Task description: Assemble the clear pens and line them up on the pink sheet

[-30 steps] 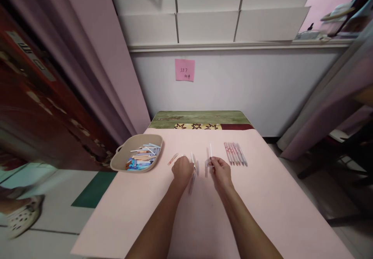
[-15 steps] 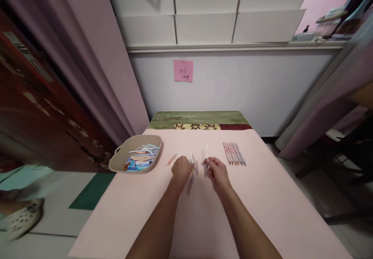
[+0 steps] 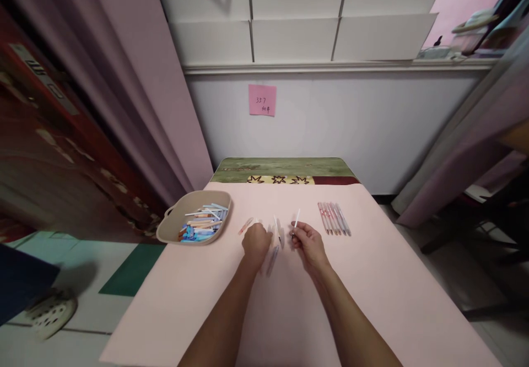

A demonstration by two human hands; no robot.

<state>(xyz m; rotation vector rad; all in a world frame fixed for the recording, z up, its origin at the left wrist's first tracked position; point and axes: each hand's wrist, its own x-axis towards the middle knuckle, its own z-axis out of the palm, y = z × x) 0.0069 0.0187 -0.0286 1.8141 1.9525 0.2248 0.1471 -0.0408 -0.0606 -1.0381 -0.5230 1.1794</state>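
On the table's [image 3: 165, 312] left, a basket [image 3: 170, 225] corrals our mixed pens [image 3: 200, 233]; our left hand [image 3: 255, 243] curls, its grip unclear; our right hand [image 3: 309, 243] pinches a white stick [image 3: 297, 217] low, leaving its top free, beside neatly separated clear pens [image 3: 334, 218].

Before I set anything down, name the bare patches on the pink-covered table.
Bare: pink cover between the right forearm and right table edge, nearer than the pen row; and left of the left forearm, nearer than the basket. Crowded: between left hand and right hand, with loose pens.
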